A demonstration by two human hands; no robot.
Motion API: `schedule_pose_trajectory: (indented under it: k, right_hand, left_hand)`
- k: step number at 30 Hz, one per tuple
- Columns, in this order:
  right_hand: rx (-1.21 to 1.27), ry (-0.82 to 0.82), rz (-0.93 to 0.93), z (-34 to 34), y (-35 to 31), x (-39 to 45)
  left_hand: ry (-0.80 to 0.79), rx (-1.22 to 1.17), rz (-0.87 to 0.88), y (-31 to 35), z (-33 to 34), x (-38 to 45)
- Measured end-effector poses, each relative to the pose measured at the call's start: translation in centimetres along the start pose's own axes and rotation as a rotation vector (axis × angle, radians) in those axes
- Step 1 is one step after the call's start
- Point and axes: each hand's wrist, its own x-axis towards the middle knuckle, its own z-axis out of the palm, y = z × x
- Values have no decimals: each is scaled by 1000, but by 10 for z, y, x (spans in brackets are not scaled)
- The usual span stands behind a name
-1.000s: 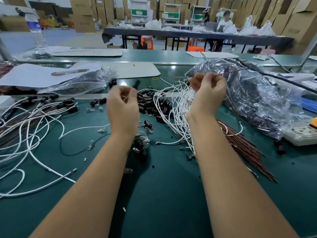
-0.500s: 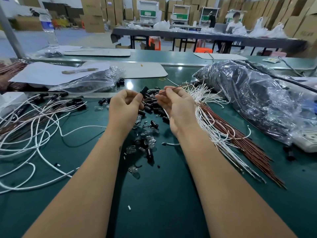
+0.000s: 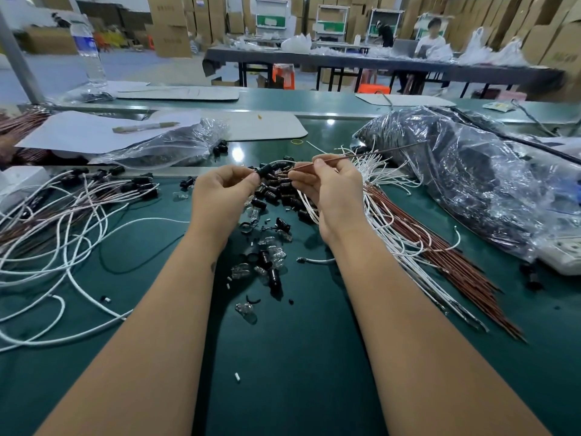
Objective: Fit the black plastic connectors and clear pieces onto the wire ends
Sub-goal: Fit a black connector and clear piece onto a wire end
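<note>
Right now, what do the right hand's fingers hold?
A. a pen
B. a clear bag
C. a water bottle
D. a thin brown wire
D: the right hand pinches a thin brown wire that runs up and to the right, its near end toward the black connector in the left hand.

Factory assembly floor: stacked cardboard boxes [image 3: 169,26], long worktables [image 3: 377,62], green conveyor belt [image 3: 283,357].

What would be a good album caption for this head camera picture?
At a green bench, the left hand holds a black connector while the right hand pinches a thin brown wire.
</note>
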Motion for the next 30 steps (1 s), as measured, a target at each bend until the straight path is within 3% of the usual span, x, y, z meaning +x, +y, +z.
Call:
schedule_pose_trajectory:
  k: [11, 21, 30]
  right_hand:
    - [-50, 23, -95, -2, 0, 3]
    - [-245, -32, -49, 1, 9, 0]
    - [-347, -108, -4, 4, 7, -5]
  left_hand:
    - [-54, 9, -3, 1, 1, 0]
    - [-98, 50, -12, 6, 6, -4]
    - [-37, 121, 27, 7, 7, -5]
